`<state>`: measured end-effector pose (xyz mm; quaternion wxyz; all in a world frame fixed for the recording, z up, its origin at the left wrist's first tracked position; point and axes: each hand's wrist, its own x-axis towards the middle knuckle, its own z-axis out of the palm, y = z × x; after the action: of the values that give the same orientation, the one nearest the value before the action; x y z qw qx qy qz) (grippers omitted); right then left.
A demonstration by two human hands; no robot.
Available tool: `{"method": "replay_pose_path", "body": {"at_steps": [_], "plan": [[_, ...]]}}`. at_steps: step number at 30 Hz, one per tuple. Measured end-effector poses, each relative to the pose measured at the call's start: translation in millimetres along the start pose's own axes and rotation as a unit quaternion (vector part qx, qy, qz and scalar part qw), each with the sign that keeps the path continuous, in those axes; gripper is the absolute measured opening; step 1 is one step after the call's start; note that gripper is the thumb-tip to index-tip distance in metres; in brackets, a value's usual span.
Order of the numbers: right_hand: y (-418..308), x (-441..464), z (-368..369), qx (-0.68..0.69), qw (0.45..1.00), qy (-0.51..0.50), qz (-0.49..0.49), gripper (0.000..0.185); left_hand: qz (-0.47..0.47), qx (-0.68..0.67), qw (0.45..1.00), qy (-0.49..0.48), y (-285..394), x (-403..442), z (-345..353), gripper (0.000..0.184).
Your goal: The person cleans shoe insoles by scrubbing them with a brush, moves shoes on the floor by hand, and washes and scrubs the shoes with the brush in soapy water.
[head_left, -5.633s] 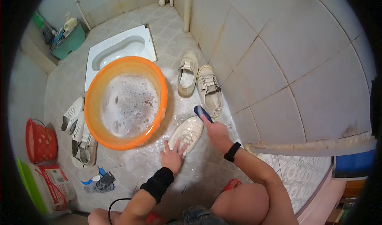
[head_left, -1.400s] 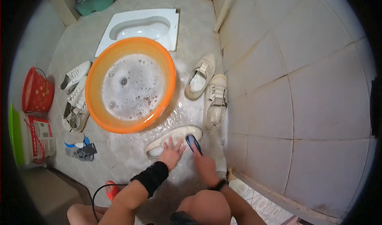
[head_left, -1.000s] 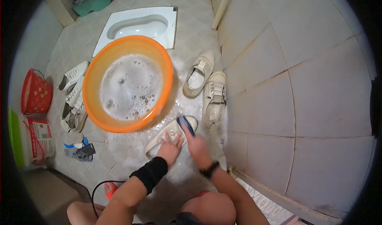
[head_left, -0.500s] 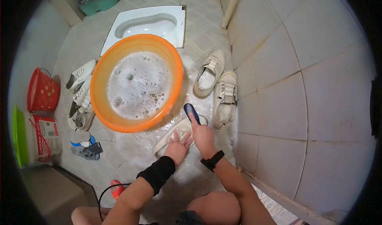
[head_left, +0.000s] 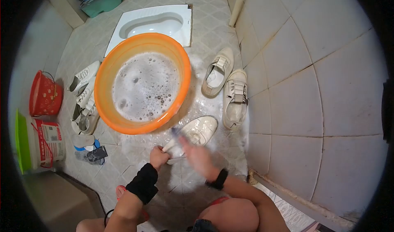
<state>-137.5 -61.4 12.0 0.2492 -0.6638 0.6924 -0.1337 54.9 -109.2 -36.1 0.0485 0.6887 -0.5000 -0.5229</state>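
A wet, soapy white shoe (head_left: pixel 205 129) lies on the tiled floor in front of the orange basin, its toe pointing up and right. My left hand (head_left: pixel 158 157) pinches the shoe's heel edge. In my right hand (head_left: pixel 197 158), blurred by motion, is a dark blue brush (head_left: pixel 175 132) over the side of the shoe nearest the basin. Foamy, bubbly water fills the orange basin (head_left: pixel 186 88). Right of it stand two more wet shoes, one (head_left: pixel 218 72) beside the other (head_left: pixel 235 100).
White shoes (head_left: pixel 85 78) are left of the basin, with insoles (head_left: pixel 84 140) and a dark cloth-like item (head_left: pixel 97 154) below. A red bucket (head_left: pixel 46 94) and a white bucket (head_left: pixel 51 141) line the left wall. Behind are a squat toilet (head_left: pixel 154 20) and green tub (head_left: pixel 102 3); a tiled wall rises right.
My left hand has gone from lying spread on the shoe's top to gripping its heel. The brush has moved left and down, from near the toe to the shoe's left side.
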Motion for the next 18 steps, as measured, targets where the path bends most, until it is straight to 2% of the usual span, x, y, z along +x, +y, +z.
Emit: {"method": "replay_pose_path", "body": {"at_steps": [1, 3, 4, 5, 6, 7, 9, 11, 13, 15, 16, 18], "plan": [[-9, -5, -1, -0.001, 1.0, 0.0, 0.0, 0.05, 0.001, -0.001, 1.0, 0.0, -1, -2, 0, 0.03], [-28, -16, -8, -0.087, 0.983, -0.108, -0.119, 0.054, 0.027, 0.073, 0.997, -0.027, -6, -7, 2, 0.027], [-26, 0, -36, -0.119, 0.974, -0.187, -0.039, 0.052, 0.021, 0.115, 0.991, -0.059, 4, -11, 1, 0.028], [2, 16, -42, -0.091, 0.986, -0.138, 0.021, 0.053, 0.019, 0.117, 0.991, -0.061, 5, -12, 5, 0.028], [24, 26, -43, -0.064, 0.991, -0.089, 0.079, 0.054, 0.048, 0.156, 0.987, -0.006, 5, -12, 10, 0.029], [27, 28, -47, -0.065, 0.991, -0.09, 0.077, 0.054, 0.079, 0.191, 0.977, 0.05, 10, -13, 15, 0.029], [31, 28, -58, -0.067, 0.99, -0.059, 0.112, 0.053, 0.098, 0.226, 0.968, 0.054, 25, -19, 20, 0.032], [-23, 1, -45, -0.042, 0.975, -0.202, 0.081, 0.053, 0.117, 0.267, 0.953, 0.078, 35, -28, 23, 0.033], [-30, -12, -27, -0.167, 0.955, -0.24, -0.046, 0.055, 0.12, 0.262, 0.955, 0.063, 23, -23, 21, 0.033], [16, -5, -14, -0.09, 0.989, -0.116, -0.01, 0.058, 0.117, 0.263, 0.957, 0.046, 14, -22, 22, 0.033], [35, 14, -34, -0.05, 0.994, -0.069, 0.066, 0.061, 0.114, 0.253, 0.959, 0.052, 16, -23, 22, 0.033], [46, 14, -50, -0.067, 0.995, -0.038, 0.067, 0.059, 0.125, 0.234, 0.961, 0.075, 19, -20, 23, 0.032]]}}
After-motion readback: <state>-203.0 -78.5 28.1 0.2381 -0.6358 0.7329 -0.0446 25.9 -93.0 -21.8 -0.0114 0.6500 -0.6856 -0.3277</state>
